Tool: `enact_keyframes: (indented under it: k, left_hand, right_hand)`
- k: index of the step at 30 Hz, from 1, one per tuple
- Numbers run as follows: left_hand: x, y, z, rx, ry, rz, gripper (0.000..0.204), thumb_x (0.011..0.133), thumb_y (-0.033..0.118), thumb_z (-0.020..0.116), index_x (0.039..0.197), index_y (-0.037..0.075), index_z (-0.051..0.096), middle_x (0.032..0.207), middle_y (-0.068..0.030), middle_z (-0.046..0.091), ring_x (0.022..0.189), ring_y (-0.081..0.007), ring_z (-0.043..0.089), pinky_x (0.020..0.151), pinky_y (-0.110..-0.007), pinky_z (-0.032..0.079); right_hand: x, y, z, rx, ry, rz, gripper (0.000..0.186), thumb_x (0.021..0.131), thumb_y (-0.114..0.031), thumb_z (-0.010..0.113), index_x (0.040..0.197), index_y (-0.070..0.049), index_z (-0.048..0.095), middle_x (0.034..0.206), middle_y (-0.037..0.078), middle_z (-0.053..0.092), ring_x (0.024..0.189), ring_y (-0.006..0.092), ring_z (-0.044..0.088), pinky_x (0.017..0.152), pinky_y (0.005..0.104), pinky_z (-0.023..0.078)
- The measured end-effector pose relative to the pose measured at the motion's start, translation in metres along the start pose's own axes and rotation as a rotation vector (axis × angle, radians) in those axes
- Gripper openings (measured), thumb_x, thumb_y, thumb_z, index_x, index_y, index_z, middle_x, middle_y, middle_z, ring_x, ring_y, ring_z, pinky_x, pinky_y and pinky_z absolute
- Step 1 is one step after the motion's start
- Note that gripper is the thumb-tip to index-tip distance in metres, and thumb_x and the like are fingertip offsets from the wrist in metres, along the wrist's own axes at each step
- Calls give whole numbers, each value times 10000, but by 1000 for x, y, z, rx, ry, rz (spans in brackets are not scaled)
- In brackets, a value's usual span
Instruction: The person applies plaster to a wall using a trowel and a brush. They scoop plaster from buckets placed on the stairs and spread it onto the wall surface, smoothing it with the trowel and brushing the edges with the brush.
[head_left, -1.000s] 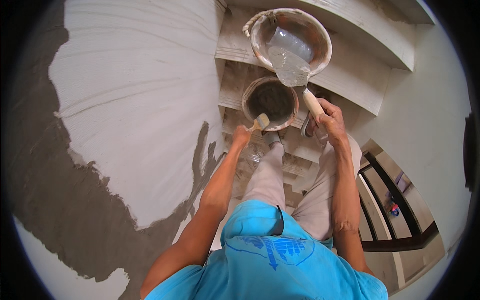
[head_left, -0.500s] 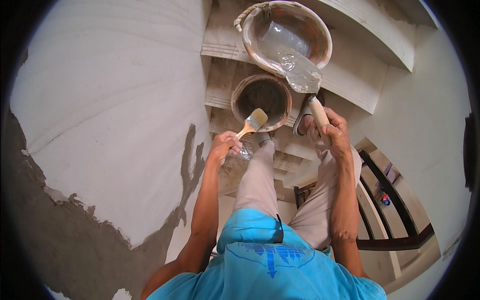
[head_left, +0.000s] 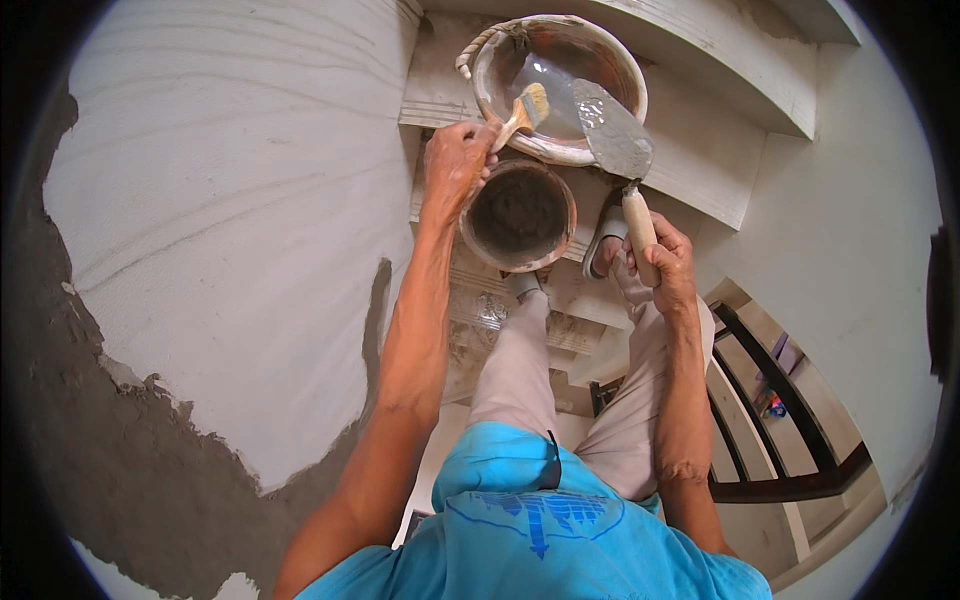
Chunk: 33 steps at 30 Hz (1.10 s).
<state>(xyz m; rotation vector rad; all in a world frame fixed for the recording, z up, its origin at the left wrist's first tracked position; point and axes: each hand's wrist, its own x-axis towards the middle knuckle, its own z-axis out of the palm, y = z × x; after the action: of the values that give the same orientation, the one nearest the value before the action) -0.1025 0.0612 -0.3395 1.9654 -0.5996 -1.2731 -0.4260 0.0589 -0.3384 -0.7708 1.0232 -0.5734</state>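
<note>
My left hand (head_left: 460,160) is curled tight round the brush (head_left: 518,118), handle end hidden; bristles show against the mouth of the big bucket (head_left: 562,150), height unclear. My right hand (head_left: 666,258) is wrapped round the wooden-handled trowel (head_left: 614,132), some fingertips hidden; blade overlaps that rim, can't tell if touching. Smaller bucket (head_left: 570,218): dark contents hard to make out.

left hand (head_left: 460,165) holds paintbrush (head_left: 524,112) over rope-handled bucket (head_left: 634,72); right hand (head_left: 670,262) grips trowel (head_left: 615,135). smaller bucket (head_left: 569,215) just beside.
</note>
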Motion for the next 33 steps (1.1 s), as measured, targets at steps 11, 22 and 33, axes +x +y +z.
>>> enact_keyframes:
  k: [11, 22, 33]
  left_hand:
    - [-36, -261, 17, -8, 269, -715, 627, 859, 217, 777, 1373, -32, 518, 1230, -187, 639, 1068, -303, 618, 902, -441, 525]
    - [-20, -351, 55, -707, 207, -661, 565, 814, 253, 851, 1245, 26, 566, 1174, -114, 656, 1054, -273, 620, 954, -475, 486]
    - [-11, -371, 54, -348, 175, -618, 695, 702, 355, 927, 1177, -36, 602, 1080, -160, 687, 973, -277, 648, 861, -412, 496]
  right_hand:
    - [-7, -3, -4, 58, 54, 9, 680, 749, -325, 745, 1284, 58, 574, 860, 90, 650, 664, 130, 586, 577, 255, 471]
    - [-22, -3, -2, -18, 110, 46, 776, 734, -435, 787, 1275, 76, 565, 860, 97, 645, 684, 143, 595, 608, 269, 481]
    - [-19, -1, -4, -47, 82, 51, 788, 740, -460, 787, 1288, 60, 564, 869, 104, 654, 670, 146, 605, 592, 276, 493]
